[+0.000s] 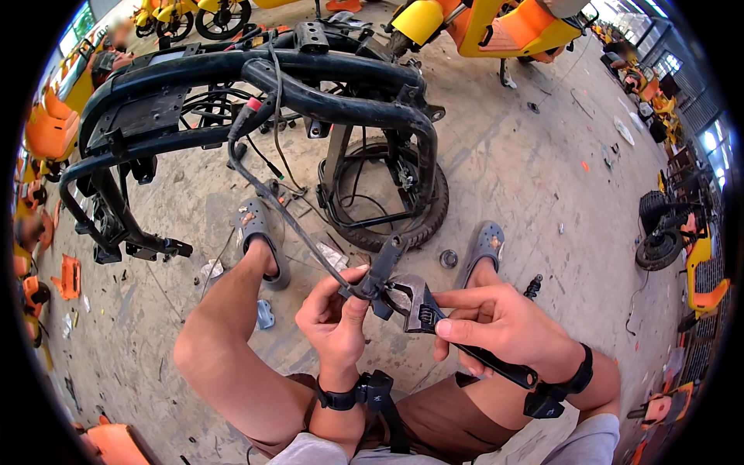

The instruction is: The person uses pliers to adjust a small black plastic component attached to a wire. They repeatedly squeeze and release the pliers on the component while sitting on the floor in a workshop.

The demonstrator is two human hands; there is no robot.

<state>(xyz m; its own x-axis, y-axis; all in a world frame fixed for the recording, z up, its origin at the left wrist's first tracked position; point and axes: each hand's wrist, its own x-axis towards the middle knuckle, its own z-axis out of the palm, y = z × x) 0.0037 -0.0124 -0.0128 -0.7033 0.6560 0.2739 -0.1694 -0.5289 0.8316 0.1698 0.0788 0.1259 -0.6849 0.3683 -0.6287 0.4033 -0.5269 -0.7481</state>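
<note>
My left hand (pixel 333 314) is closed around a small black bracket-like part (pixel 384 267) at the end of a dark cable. That cable (pixel 298 229) runs up and left to the black scooter frame (pixel 341 105). In my right hand (pixel 504 325) is an adjustable wrench (pixel 418 310), gripped with fingers and thumb along its head and upper handle. The wrench jaws lie against or just beside the right side of the black part; I cannot tell whether they grip it. What exactly lies under my left fingers is hidden.
Beyond my hands the frame stands over a black-tyred wheel (pixel 438 205). A round metal piece (pixel 448 258) and a coil spring (pixel 533 286) lie on the concrete floor. Yellow-orange scooters (pixel 496 31) stand behind, others along both sides. An orange panel (pixel 70 277) rests at left.
</note>
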